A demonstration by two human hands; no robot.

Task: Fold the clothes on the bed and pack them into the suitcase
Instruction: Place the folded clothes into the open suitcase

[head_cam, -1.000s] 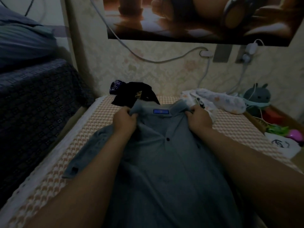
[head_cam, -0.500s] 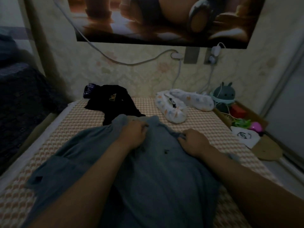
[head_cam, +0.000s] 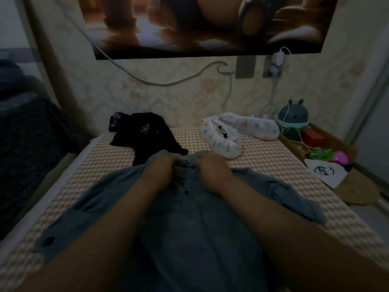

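Grey-blue shirt (head_cam: 189, 224) lies front-up, spread on the bed (head_cam: 263, 157), collar at the far end, sleeves out to both sides. L hand (head_cam: 161, 172): fingers curled, gripping the collar's left part. R hand (head_cam: 211, 172): fingers curled, gripping the collar's right part. Hands sit side by side, close, w/ a small gap btw. them. Black garment (head_cam: 151, 133) lies at the shirt's far-left edge; white patterned garment (head_cam: 223, 138) beyond, to the right.
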